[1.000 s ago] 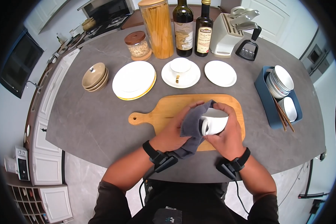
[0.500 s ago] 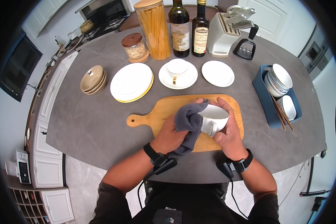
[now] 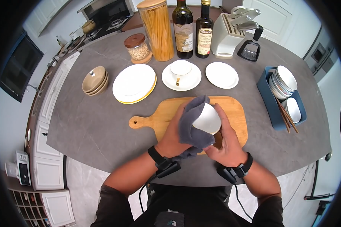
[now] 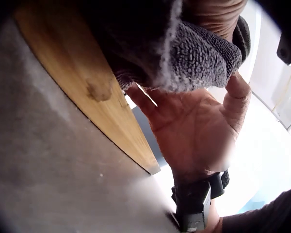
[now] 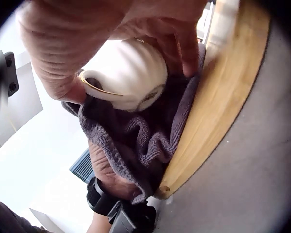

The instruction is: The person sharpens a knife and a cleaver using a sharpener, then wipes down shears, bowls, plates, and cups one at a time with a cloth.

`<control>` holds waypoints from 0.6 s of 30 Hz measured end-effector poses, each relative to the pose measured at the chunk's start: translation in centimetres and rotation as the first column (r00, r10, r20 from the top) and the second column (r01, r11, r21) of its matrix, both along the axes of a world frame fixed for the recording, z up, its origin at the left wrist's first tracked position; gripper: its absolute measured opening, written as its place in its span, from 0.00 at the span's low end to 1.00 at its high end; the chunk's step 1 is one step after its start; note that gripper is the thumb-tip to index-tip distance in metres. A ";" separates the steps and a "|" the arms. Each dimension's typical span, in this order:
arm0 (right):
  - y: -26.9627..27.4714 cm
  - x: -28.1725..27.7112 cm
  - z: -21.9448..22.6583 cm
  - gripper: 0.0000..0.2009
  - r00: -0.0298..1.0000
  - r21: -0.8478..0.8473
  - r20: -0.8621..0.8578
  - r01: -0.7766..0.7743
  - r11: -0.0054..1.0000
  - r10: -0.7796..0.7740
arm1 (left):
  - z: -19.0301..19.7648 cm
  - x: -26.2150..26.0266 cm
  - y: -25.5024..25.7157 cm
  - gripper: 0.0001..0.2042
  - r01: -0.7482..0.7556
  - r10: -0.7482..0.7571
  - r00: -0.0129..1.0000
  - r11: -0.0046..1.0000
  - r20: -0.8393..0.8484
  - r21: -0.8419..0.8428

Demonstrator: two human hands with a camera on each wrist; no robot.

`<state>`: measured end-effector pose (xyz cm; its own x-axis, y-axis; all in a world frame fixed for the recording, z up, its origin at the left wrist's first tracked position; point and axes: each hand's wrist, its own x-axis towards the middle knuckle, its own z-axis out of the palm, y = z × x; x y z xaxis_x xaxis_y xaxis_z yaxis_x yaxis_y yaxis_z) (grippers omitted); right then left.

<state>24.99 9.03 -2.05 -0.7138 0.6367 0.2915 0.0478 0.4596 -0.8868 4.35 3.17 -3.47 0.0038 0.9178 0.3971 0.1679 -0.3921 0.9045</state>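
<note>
Over the wooden cutting board, both hands hold a white cup, its mouth tipped up toward the head camera. A dark grey terry towel covers the cup's left and near sides. My left hand grips the towel against the cup. On the other side, my right hand holds the cup between thumb and fingers. In the right wrist view, the cup's gold-lined handle lies by the right thumb, with the towel bunched below the cup.
Behind the board stand stacked white plates, a cup on a saucer and a small plate. Brown bowls are at left. At right, a blue bin holds bowls and chopsticks. Jars, bottles and a knife block line the back.
The cup has shifted slightly left and turned, so its handle no longer shows in the head view. The towel now wraps its near side, and the right hand has moved left with it.
</note>
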 end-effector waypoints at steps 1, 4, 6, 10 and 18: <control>0.0 0.0 0.1 0.57 1.000 0.000 0.000 0.000 1.000 0.000 | 0.2 0.0 -0.1 0.52 -0.002 0.002 1.000 1.000 -0.031 -0.002; -0.1 0.0 0.4 0.57 0.997 0.121 0.059 0.051 0.991 -0.058 | 0.5 -0.2 -0.3 0.54 -0.004 0.003 0.999 1.000 -0.054 -0.005; 0.0 -0.1 0.4 0.57 0.994 0.227 0.058 0.078 0.971 -0.093 | 0.7 -0.2 -0.4 0.55 -0.003 0.003 0.999 1.000 -0.047 -0.008; 0.2 -0.3 0.5 0.57 0.991 0.314 0.054 0.099 0.944 -0.122 | 1.1 0.1 -0.7 0.55 -0.067 0.067 0.996 0.998 -0.066 -0.004; 0.0 0.1 0.7 0.56 0.983 0.387 0.101 0.104 0.916 -0.154 | 1.8 0.3 -1.2 0.56 -0.246 0.281 0.894 0.959 -0.349 0.143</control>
<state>25.09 9.08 -1.36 -0.6797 0.5857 0.4416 0.2296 0.7416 -0.6303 4.66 2.01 -1.72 -0.0731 0.8641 0.4980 0.5853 -0.3672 0.7229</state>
